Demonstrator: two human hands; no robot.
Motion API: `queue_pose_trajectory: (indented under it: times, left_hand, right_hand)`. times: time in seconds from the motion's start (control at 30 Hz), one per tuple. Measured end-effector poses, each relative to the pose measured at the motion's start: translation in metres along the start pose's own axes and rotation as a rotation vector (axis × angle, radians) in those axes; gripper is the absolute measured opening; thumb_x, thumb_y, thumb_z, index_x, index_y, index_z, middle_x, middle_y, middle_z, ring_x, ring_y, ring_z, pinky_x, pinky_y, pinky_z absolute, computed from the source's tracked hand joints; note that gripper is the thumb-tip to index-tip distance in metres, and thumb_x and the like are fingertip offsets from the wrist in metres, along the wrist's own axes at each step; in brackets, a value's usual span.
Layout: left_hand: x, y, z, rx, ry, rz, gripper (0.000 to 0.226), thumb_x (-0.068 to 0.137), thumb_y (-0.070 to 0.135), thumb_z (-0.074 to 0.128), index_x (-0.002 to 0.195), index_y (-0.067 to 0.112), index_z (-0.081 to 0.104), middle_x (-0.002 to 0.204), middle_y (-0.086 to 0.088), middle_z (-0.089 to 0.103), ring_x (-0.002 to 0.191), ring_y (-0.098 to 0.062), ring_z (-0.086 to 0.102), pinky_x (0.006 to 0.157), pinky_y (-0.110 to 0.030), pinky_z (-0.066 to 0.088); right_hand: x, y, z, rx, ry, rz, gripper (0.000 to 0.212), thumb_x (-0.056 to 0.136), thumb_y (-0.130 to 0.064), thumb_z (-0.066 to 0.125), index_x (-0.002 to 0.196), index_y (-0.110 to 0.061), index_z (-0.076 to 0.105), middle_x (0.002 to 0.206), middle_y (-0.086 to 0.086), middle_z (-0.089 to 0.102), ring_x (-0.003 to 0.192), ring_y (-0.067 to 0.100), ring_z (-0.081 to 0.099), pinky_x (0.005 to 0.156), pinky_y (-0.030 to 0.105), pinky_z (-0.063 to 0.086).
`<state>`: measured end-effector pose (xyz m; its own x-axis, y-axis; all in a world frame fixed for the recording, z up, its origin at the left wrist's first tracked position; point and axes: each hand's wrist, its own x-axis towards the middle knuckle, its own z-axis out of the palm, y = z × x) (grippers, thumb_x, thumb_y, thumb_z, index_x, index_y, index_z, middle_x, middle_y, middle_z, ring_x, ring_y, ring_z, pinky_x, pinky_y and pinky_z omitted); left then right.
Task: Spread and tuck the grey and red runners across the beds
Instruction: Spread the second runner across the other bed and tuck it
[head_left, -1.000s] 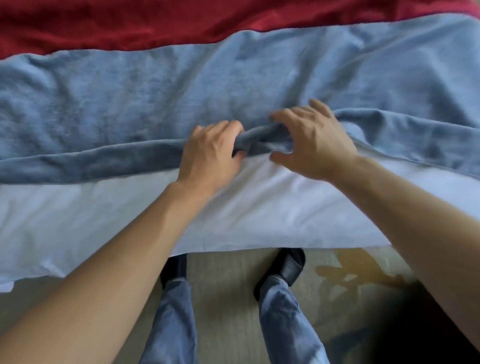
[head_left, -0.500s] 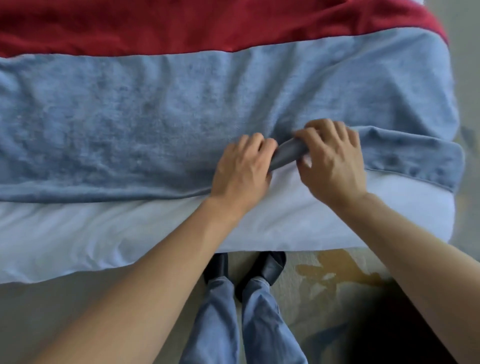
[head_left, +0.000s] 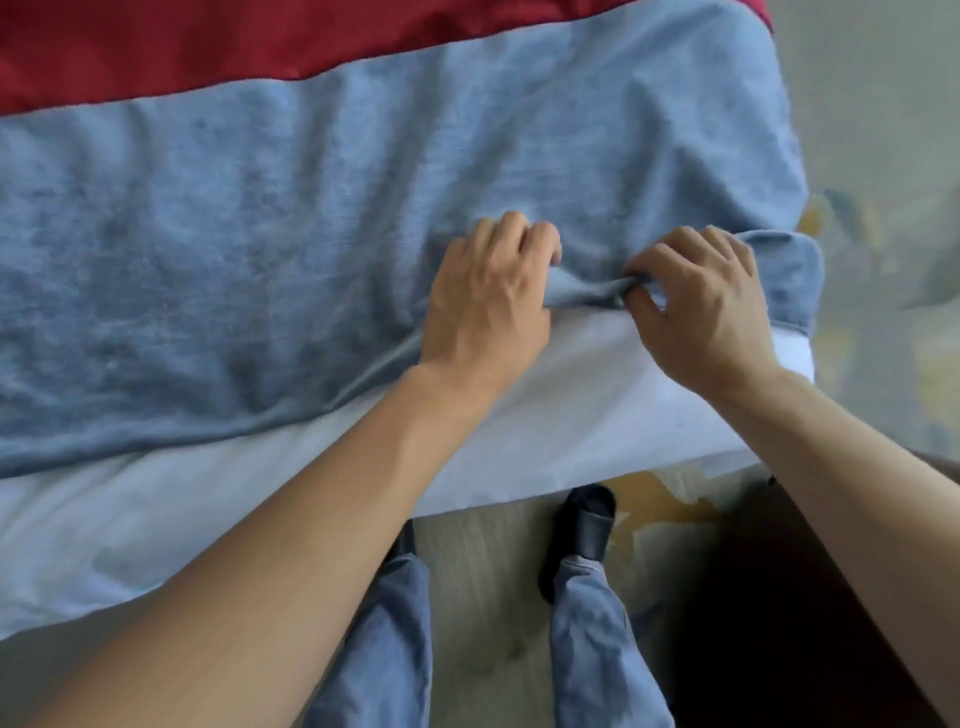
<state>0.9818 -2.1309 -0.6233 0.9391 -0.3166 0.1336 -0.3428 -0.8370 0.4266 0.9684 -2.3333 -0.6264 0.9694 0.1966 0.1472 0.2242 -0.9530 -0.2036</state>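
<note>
Both the left hand and right hand pinched the near hem of the grey runner, which appeared soft, limp and best gripped there.

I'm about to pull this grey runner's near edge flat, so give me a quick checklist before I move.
1. Left hand grips the soft grey fabric runner: ok.
2. Right hand pinches the same bunched edge: ok.
3. Near edge lying flat: not ok, bunched between the hands and folded over at the right end.
4. Red fabric runner lies beyond the grey one: ok.
5. White bed sheet smooth below the edge: ok.
6. Far side tucked: cannot tell.
</note>
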Motion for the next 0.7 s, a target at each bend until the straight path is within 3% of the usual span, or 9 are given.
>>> queue_pose_trajectory:
  times: [0.13,0.33,0.47,0.57,0.7]
  left_hand:
    - [-0.018,0.003,0.011,0.069,-0.082,0.052,0.018,0.068,0.005,0.066,0.08,0.018,0.06,0.081,-0.002,0.054,0.08,-0.029,0.051,0.066,-0.04,0.041]
    - [-0.01,0.05,0.028,0.139,-0.077,-0.077,0.019,0.074,0.011,0.067,0.09,0.018,0.06,0.088,-0.002,0.054,0.085,-0.028,0.051,0.069,-0.039,0.038]
    - [-0.009,0.081,0.045,0.141,-0.103,-0.089,0.015,0.078,0.007,0.065,0.08,0.017,0.054,0.08,-0.001,0.052,0.079,-0.026,0.051,0.064,-0.034,0.034]
    - [-0.026,0.089,0.048,0.144,-0.118,-0.121,0.015,0.081,0.006,0.066,0.081,0.016,0.055,0.08,-0.002,0.052,0.077,-0.026,0.051,0.065,-0.034,0.037]
    - [-0.001,0.105,0.057,0.131,-0.14,-0.119,0.022,0.077,0.016,0.069,0.096,0.016,0.058,0.094,-0.003,0.055,0.089,-0.028,0.053,0.075,-0.039,0.041]
  right_hand:
    - [-0.012,0.013,0.001,0.013,-0.006,-0.072,0.006,0.082,-0.011,0.065,0.085,-0.013,0.07,0.08,0.007,0.06,0.077,0.034,0.054,0.085,0.043,0.041]
    - [-0.013,0.035,-0.002,0.039,-0.05,-0.122,0.015,0.082,-0.011,0.059,0.091,-0.015,0.068,0.087,0.006,0.06,0.082,0.032,0.055,0.089,0.041,0.042]
    - [-0.024,0.042,-0.002,0.087,-0.082,-0.13,0.007,0.082,-0.011,0.06,0.079,-0.017,0.062,0.078,0.003,0.055,0.078,0.03,0.053,0.08,0.039,0.039]
    - [-0.039,0.056,-0.006,0.117,-0.115,-0.137,0.009,0.084,-0.011,0.061,0.088,-0.018,0.064,0.083,0.001,0.055,0.082,0.028,0.053,0.082,0.037,0.038]
    - [-0.03,0.108,-0.017,0.057,-0.033,0.049,0.025,0.081,-0.013,0.06,0.104,-0.02,0.068,0.1,0.002,0.061,0.093,0.029,0.054,0.089,0.039,0.037]
